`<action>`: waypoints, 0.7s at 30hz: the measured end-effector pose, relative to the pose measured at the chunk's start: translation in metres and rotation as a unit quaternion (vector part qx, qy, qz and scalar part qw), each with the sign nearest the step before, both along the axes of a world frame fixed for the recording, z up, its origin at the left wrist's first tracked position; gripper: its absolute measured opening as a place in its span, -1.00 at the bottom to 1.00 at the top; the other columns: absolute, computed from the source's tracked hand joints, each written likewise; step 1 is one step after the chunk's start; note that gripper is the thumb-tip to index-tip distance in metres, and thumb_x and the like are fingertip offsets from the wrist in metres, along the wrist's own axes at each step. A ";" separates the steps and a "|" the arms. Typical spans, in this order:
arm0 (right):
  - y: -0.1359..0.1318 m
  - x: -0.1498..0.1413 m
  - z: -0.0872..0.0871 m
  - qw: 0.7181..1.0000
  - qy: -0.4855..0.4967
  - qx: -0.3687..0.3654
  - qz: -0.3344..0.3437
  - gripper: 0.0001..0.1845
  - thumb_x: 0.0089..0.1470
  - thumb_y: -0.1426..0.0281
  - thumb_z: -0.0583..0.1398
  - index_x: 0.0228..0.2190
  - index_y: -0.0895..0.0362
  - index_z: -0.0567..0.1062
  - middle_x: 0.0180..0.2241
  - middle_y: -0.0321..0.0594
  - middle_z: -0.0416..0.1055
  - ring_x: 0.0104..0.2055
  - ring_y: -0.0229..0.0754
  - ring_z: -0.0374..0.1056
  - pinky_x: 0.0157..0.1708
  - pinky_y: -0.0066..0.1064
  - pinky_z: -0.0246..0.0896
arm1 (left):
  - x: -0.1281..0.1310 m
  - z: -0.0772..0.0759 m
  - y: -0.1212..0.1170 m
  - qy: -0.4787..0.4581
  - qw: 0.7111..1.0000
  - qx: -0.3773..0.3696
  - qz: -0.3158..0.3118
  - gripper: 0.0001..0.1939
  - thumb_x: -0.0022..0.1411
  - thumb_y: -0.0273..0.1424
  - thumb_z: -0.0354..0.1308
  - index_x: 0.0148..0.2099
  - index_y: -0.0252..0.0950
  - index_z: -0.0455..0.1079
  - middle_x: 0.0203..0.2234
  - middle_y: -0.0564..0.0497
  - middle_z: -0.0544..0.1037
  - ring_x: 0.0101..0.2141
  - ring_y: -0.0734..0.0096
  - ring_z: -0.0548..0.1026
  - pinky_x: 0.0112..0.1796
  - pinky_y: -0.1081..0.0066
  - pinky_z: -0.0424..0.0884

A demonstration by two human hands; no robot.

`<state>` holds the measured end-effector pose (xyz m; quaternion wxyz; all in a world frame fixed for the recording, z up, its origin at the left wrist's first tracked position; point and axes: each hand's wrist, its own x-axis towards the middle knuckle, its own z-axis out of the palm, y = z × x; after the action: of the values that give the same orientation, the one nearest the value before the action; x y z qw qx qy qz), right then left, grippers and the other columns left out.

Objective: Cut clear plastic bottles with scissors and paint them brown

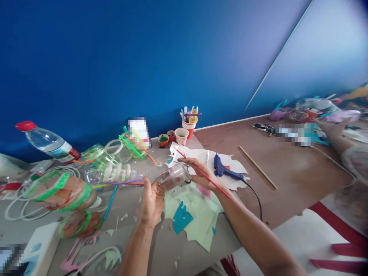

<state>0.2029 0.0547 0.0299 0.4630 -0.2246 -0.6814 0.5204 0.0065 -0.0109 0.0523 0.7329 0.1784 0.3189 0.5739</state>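
My left hand [153, 199] is closed round one end of a clear plastic bottle piece [174, 177], which lies tilted between my hands. A long red straw [214, 184] runs across my right hand [199, 173], held at the fingers, while the fingertips reach the other end of the bottle piece. Below lie pale green paper sheets [198, 222] and a torn blue paper scrap [182, 219]. To the right, a blue glue gun [227, 168] rests on white cut paper [237, 184]. How the right fingers grip the straw is partly hidden.
At left lie a red-capped water bottle [51, 143], a green-taped bottle [61, 191] and several straws [110, 203]. Small paint cups [181, 136] stand by the blue wall. A wooden stick [258, 167] lies right of the glue gun's cord [257, 197]. Another person's hand [335, 132] is far right.
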 end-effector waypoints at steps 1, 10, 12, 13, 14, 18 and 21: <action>0.000 0.000 -0.001 1.000 0.007 0.000 -0.019 -0.45 0.03 0.28 0.28 0.08 0.01 0.35 0.18 -0.08 0.26 0.27 0.04 0.09 0.26 -0.02 -0.11 | 0.000 -0.001 0.000 0.007 1.000 0.007 0.008 -0.29 0.21 0.15 -0.16 -0.10 -0.34 0.52 -0.13 -0.21 0.60 0.04 0.00 0.44 0.14 0.02 0.20; -0.008 -0.003 0.014 0.954 0.247 -0.155 -0.066 -0.53 0.08 -0.02 0.13 -0.22 0.06 0.58 -0.53 -0.20 0.49 -0.48 -0.15 0.36 -0.35 -0.24 0.30 | -0.002 -0.011 0.004 0.060 0.985 0.085 0.135 -0.22 0.04 0.25 -0.04 -0.02 -0.28 0.48 -0.12 -0.19 0.59 0.09 0.04 0.40 0.14 0.11 0.19; -0.012 -0.005 0.016 0.952 0.239 -0.182 -0.053 -0.49 0.07 -0.05 0.12 -0.25 0.09 0.60 -0.57 -0.20 0.47 -0.51 -0.16 0.33 -0.44 -0.30 0.25 | -0.001 -0.010 0.005 0.074 0.979 0.100 0.159 -0.22 0.03 0.27 -0.04 -0.02 -0.25 0.49 -0.11 -0.16 0.59 0.10 0.06 0.38 0.15 0.14 0.19; -0.014 -0.006 0.015 0.953 0.232 -0.188 -0.048 -0.47 0.06 -0.06 0.12 -0.28 0.10 0.61 -0.58 -0.19 0.46 -0.51 -0.16 0.33 -0.47 -0.32 0.23 | -0.001 -0.010 0.005 0.082 0.977 0.103 0.168 -0.21 0.02 0.28 -0.05 -0.03 -0.24 0.49 -0.11 -0.15 0.59 0.11 0.07 0.38 0.15 0.16 0.19; -0.016 -0.008 0.014 0.955 0.224 -0.191 -0.044 -0.45 0.05 -0.08 0.12 -0.31 0.12 0.61 -0.59 -0.18 0.45 -0.52 -0.16 0.33 -0.49 -0.33 0.20 | -0.001 -0.010 0.005 0.093 0.974 0.104 0.176 -0.21 0.00 0.29 -0.05 -0.03 -0.23 0.49 -0.10 -0.14 0.59 0.11 0.09 0.37 0.16 0.19 0.18; -0.019 -0.015 0.009 0.965 0.178 -0.186 -0.049 -0.47 0.05 -0.05 0.14 -0.39 0.15 0.61 -0.67 -0.20 0.40 -0.58 -0.18 0.28 -0.56 -0.37 0.12 | -0.001 -0.015 0.004 0.133 0.971 0.099 0.175 -0.19 -0.01 0.30 -0.05 0.03 -0.19 0.45 0.00 -0.09 0.53 0.14 0.13 0.33 0.18 0.25 0.14; -0.021 -0.020 0.008 0.970 0.148 -0.186 -0.055 -0.51 0.04 -0.03 0.16 -0.40 0.15 0.59 -0.66 -0.21 0.42 -0.65 -0.23 0.24 -0.62 -0.39 0.07 | -0.001 -0.024 0.005 0.148 0.968 0.110 0.172 -0.17 0.02 0.29 -0.09 0.08 -0.20 0.41 0.05 -0.12 0.48 0.18 0.11 0.29 0.18 0.22 0.13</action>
<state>0.1833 0.0340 0.0381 0.5363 -0.2645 -0.4832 0.6395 0.0053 -0.0063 0.0286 0.5438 0.2836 0.3848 0.6897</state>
